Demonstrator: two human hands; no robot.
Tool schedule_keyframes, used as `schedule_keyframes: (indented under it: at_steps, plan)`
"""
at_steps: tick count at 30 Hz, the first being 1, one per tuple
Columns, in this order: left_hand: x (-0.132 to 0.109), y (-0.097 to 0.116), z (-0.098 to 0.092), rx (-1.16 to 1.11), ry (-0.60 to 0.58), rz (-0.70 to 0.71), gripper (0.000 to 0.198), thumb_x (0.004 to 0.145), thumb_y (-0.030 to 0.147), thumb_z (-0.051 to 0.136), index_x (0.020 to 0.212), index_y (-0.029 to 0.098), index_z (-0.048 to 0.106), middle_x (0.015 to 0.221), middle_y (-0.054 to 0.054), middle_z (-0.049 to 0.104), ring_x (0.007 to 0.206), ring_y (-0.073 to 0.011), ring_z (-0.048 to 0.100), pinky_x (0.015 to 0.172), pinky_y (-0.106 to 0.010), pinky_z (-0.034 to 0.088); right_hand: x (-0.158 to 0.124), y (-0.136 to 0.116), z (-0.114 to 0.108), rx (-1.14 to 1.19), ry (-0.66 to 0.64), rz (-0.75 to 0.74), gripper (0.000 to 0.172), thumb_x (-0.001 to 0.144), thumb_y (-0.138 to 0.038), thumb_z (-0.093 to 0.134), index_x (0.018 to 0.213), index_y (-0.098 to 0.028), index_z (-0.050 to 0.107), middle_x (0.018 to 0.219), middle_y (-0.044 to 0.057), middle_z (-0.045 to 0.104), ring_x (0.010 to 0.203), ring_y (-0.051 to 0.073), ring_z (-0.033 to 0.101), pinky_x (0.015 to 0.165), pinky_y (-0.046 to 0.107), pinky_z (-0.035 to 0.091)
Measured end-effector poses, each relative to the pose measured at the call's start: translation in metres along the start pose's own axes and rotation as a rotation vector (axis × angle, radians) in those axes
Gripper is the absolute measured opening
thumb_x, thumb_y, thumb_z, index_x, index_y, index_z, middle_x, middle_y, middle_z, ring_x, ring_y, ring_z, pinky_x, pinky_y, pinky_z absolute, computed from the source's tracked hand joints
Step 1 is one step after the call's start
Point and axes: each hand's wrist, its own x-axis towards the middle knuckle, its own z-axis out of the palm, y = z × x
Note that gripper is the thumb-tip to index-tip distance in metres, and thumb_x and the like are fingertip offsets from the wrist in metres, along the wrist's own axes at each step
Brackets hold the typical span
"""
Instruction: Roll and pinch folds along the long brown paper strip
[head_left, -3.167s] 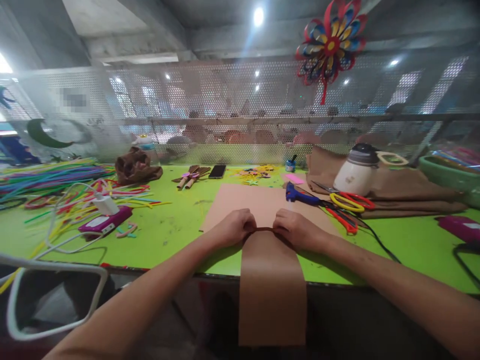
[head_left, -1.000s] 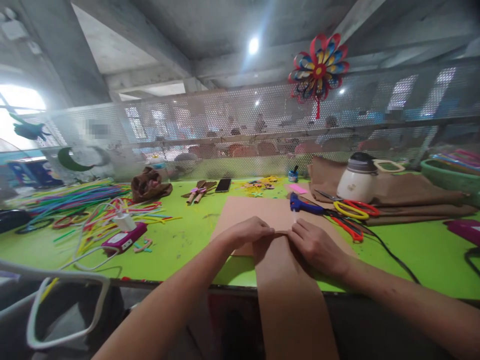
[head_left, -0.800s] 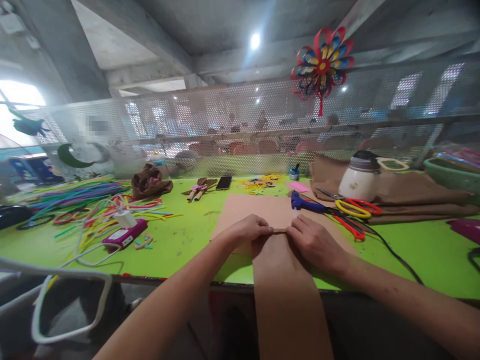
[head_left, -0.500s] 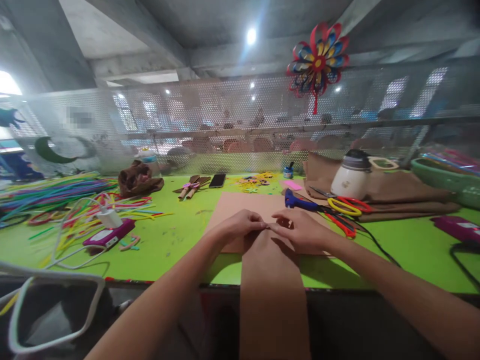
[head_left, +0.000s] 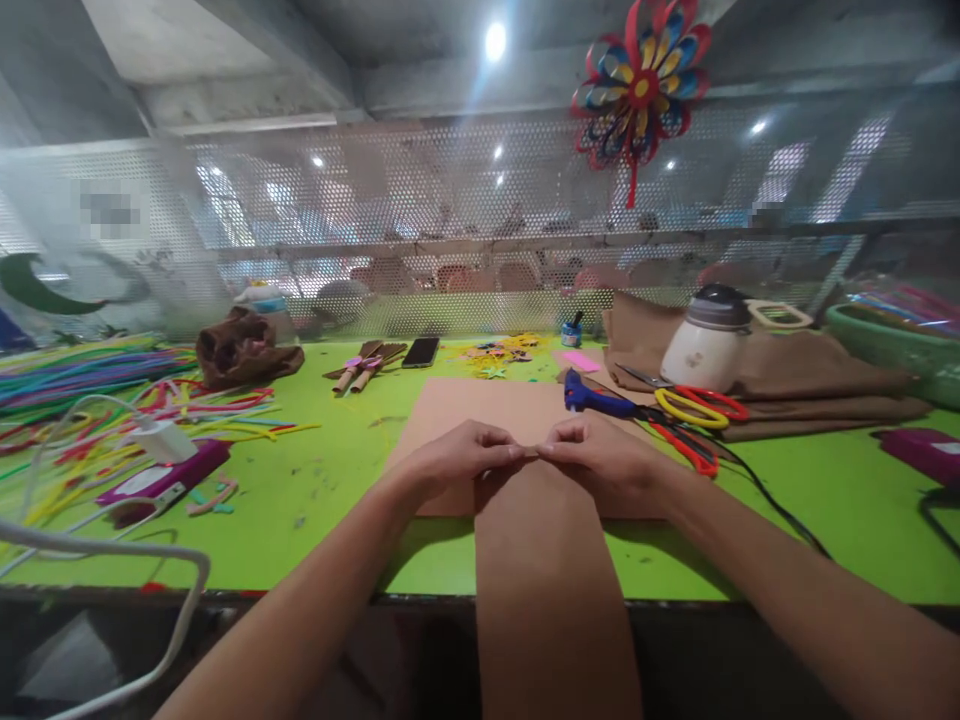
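A long brown paper strip runs from my fingers down over the table's front edge. Its far end is pinched between the thumb and fingers of my left hand and of my right hand, close together. At that end the paper looks folded or rolled into a narrow edge; my fingers partly cover it. Under my hands lies a flat brown board on the green table. Just beyond my right hand a blue glue gun rests beside scissors with yellow and red handles.
Folded brown paper and a white bottle stand at the right, near a green basin. Purple power strips lie left and right. Colourful pipe cleaners, a phone and yellow scraps lie further back.
My right fingers have closed from a looser curl into a pinch on the strip's end. My left hand has shifted slightly left in view. The camera view has tilted down a little.
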Motion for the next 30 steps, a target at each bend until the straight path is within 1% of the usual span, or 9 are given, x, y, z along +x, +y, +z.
schedule_keyframes:
  at_steps: [2,4,7,11,14,17,21,25,30]
  plan:
    - [-0.001,-0.001,0.000,0.019,0.004,0.024,0.033,0.079,0.042,0.056,0.091,0.013,0.064,0.075,-0.002,0.060,0.067,-0.0121,0.050,0.062,-0.023,0.037,0.000,0.001,-0.001,0.010,0.029,0.010,0.038,0.071,-0.050,0.065,0.066,-0.013,0.058,0.056,-0.002,0.051,0.049,0.008,0.037,0.048,0.023,0.025]
    - [0.000,-0.003,0.001,0.066,0.064,0.037,0.034,0.078,0.038,0.058,0.101,0.014,0.062,0.079,-0.003,0.063,0.069,-0.0128,0.052,0.062,-0.023,0.039,0.001,0.001,0.000,0.012,0.038,0.016,0.038,0.071,-0.049,0.064,0.072,-0.012,0.062,0.061,0.001,0.057,0.052,0.009,0.044,0.050,0.024,0.030]
    - [0.003,-0.007,0.005,0.180,0.193,0.058,0.027,0.081,0.034,0.053,0.096,0.015,0.065,0.083,-0.004,0.066,0.074,-0.0141,0.055,0.065,-0.024,0.040,0.002,0.002,0.002,-0.050,0.041,-0.030,0.035,0.075,-0.045,0.062,0.085,-0.012,0.066,0.075,0.005,0.064,0.064,0.014,0.054,0.058,0.025,0.038]
    - [0.005,-0.008,0.012,0.308,0.230,0.057,0.030,0.087,0.036,0.045,0.089,0.016,0.068,0.086,-0.004,0.068,0.076,-0.0153,0.057,0.068,-0.024,0.040,0.002,0.003,0.005,-0.433,0.177,-0.234,0.022,0.080,-0.033,0.058,0.088,-0.015,0.069,0.087,0.007,0.065,0.081,0.018,0.056,0.073,0.030,0.041]
    - [0.005,-0.008,0.015,0.405,0.246,0.073,0.033,0.088,0.037,0.043,0.088,0.015,0.068,0.085,-0.005,0.066,0.075,-0.0156,0.056,0.069,-0.025,0.040,0.004,0.003,0.007,-0.738,0.252,-0.395,0.016,0.083,-0.026,0.057,0.086,-0.017,0.070,0.087,0.007,0.063,0.087,0.019,0.053,0.078,0.031,0.040]
    - [0.009,-0.014,0.018,0.558,0.290,0.116,0.032,0.087,0.036,0.047,0.084,0.016,0.071,0.082,-0.006,0.061,0.077,-0.0170,0.054,0.069,-0.026,0.040,0.010,0.005,0.009,-0.864,0.233,-0.445,0.015,0.083,-0.022,0.058,0.081,-0.015,0.071,0.079,0.007,0.061,0.081,0.018,0.052,0.072,0.028,0.040]
    - [0.013,-0.029,0.020,0.705,0.344,0.137,0.023,0.084,0.031,0.052,0.083,0.020,0.073,0.075,-0.005,0.055,0.077,-0.0170,0.052,0.065,-0.025,0.039,0.022,0.013,0.011,-0.913,0.153,-0.428,0.012,0.081,-0.017,0.060,0.077,-0.012,0.070,0.074,0.007,0.059,0.073,0.015,0.052,0.067,0.025,0.040]
    - [0.015,-0.041,0.021,0.724,0.367,0.168,0.015,0.080,0.022,0.056,0.084,0.018,0.070,0.075,-0.003,0.057,0.076,-0.0155,0.052,0.068,-0.024,0.039,0.029,0.017,0.010,-0.975,0.098,-0.431,0.010,0.079,-0.013,0.059,0.079,-0.010,0.068,0.075,0.006,0.060,0.071,0.014,0.053,0.066,0.023,0.039]
    - [0.015,-0.042,0.018,0.718,0.346,0.185,0.012,0.079,0.022,0.057,0.080,0.015,0.066,0.077,-0.003,0.059,0.075,-0.0147,0.053,0.067,-0.023,0.040,0.032,0.007,0.012,-1.163,-0.006,-0.449,0.012,0.081,-0.013,0.053,0.077,-0.011,0.065,0.077,0.007,0.060,0.071,0.015,0.051,0.062,0.023,0.037]
